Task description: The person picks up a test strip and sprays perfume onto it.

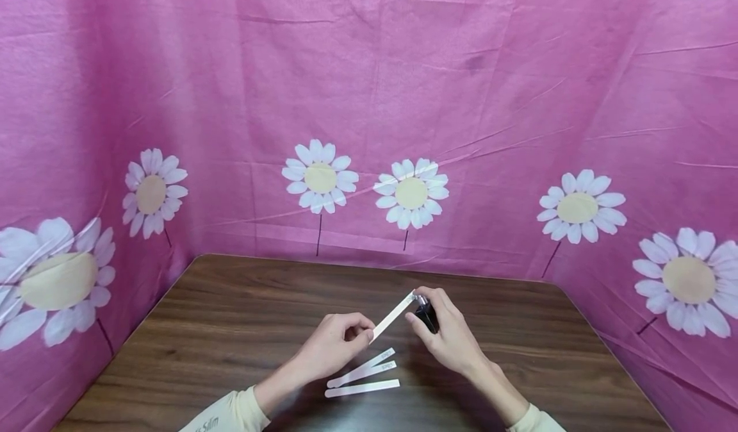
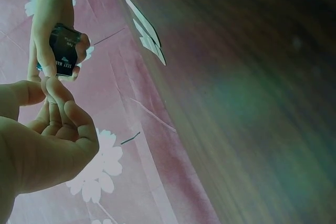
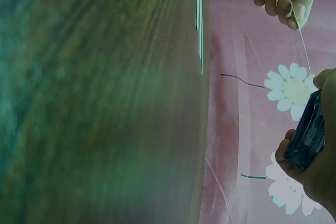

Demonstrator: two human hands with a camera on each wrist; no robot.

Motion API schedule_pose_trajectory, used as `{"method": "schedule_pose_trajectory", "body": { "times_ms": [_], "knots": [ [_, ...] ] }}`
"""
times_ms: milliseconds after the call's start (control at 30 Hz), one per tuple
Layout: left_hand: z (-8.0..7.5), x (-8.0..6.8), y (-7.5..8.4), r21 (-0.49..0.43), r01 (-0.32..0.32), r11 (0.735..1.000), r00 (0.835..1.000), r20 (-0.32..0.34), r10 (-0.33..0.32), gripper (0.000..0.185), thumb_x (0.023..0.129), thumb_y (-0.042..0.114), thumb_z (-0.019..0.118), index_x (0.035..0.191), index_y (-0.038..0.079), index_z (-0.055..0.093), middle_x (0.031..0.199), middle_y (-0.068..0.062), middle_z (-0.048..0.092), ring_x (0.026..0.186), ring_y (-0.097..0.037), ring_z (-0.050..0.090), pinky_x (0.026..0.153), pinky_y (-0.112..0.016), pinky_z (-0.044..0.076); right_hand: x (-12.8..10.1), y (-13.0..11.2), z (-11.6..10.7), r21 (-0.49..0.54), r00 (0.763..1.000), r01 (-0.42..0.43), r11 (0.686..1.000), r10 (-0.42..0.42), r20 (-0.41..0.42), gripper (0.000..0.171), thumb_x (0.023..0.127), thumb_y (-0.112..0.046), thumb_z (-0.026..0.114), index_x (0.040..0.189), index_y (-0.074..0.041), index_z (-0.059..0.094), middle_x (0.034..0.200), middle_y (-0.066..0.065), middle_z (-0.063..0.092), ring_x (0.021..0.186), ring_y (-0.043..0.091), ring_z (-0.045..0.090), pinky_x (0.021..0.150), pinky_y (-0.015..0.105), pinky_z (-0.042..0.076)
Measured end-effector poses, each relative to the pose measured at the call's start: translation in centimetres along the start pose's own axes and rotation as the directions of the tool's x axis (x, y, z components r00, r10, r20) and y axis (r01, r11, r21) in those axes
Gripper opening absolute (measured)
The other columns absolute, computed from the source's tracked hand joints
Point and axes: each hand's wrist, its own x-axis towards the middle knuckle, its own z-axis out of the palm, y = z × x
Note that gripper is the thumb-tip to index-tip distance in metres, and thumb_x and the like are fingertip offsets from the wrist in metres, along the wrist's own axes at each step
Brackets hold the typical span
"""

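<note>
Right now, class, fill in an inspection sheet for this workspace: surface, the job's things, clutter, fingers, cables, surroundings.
Surface: dark wood-grain table.
Job's things: white paper strip held between both hands; small dark bottle meeting its far end.
Clutter: three spare strips lying flat near the front edge.
Fingers: left hand pinches the strip's near end; right hand grips the bottle.
Cables: nothing seen.
Surroundings: pink daisy-print cloth on three sides.

Two bare hands, left hand (image 1: pixel 331 348) and right hand (image 1: pixel 446 336), no rings, watches or gloves seen. Each forearm is bare from the wrist back to a pale cream sleeve. Left sleeve (image 1: pixel 230 413) carries small dark lettering near its cuff, not fully readable. Right sleeve (image 1: pixel 533 419) plain where visible.
</note>
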Motion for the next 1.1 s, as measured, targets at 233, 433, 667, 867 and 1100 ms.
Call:
{"method": "schedule_pose_trajectory", "body": {
  "times_ms": [233,433,667,867,1100],
  "knots": [
    [0.0,0.1,-0.1,0.002,-0.004,1.000,1.000,-0.001,0.004,0.007,0.097,0.015,0.068,0.098,0.014,0.075,0.075,0.013,0.061,0.064,-0.005,0.054,0.056,-0.021,0.043,0.1,0.0,-0.2,0.001,1.000,-0.018,1.000,0.018,-0.007,0.046,0.095,-0.029,0.074,0.135,-0.020,0.054,0.115,-0.003,0.058,0.093,0.011,0.055,0.077,0.034,0.049],
    [0.0,0.1,-0.2,0.016,0.000,1.000,1.000,-0.008,0.001,0.007,0.097,0.016,0.068,0.098,0.015,0.075,0.074,0.015,0.062,0.065,-0.006,0.056,0.057,-0.023,0.044,0.3,-0.1,-0.4,0.026,0.999,-0.026,0.999,0.027,-0.029,0.049,0.093,-0.028,0.075,0.137,-0.022,0.053,0.111,-0.004,0.058,0.091,0.011,0.055,0.078,0.034,0.048],
    [-0.9,0.1,-0.1,0.044,-0.003,0.999,1.000,-0.027,0.004,0.008,0.097,0.015,0.067,0.097,0.013,0.075,0.074,0.015,0.062,0.067,-0.005,0.055,0.060,-0.024,0.045,0.6,-0.3,-0.5,0.070,0.996,-0.057,0.996,0.062,-0.061,0.050,0.093,-0.027,0.076,0.138,-0.026,0.053,0.116,-0.008,0.059,0.094,0.012,0.057,0.079,0.034,0.048],
    [-1.4,0.3,-0.8,0.061,0.010,0.998,1.000,-0.029,-0.009,0.009,0.098,0.016,0.067,0.098,0.012,0.075,0.073,0.014,0.061,0.065,-0.005,0.053,0.058,-0.024,0.043,0.7,-0.2,-0.6,0.091,0.992,-0.088,0.992,0.095,-0.082,0.051,0.092,-0.027,0.077,0.137,-0.026,0.053,0.115,-0.006,0.061,0.094,0.014,0.058,0.080,0.035,0.048],
    [-0.7,2.9,-2.6,0.129,-0.023,0.991,1.000,0.002,0.022,0.009,0.097,0.015,0.066,0.097,0.013,0.074,0.070,0.014,0.058,0.061,-0.003,0.050,0.055,-0.024,0.042,0.4,0.3,-1.3,0.110,0.982,-0.148,0.983,0.159,-0.101,0.050,0.092,-0.026,0.077,0.136,-0.028,0.054,0.108,-0.007,0.061,0.088,0.015,0.058,0.076,0.036,0.047]
  ]
}}
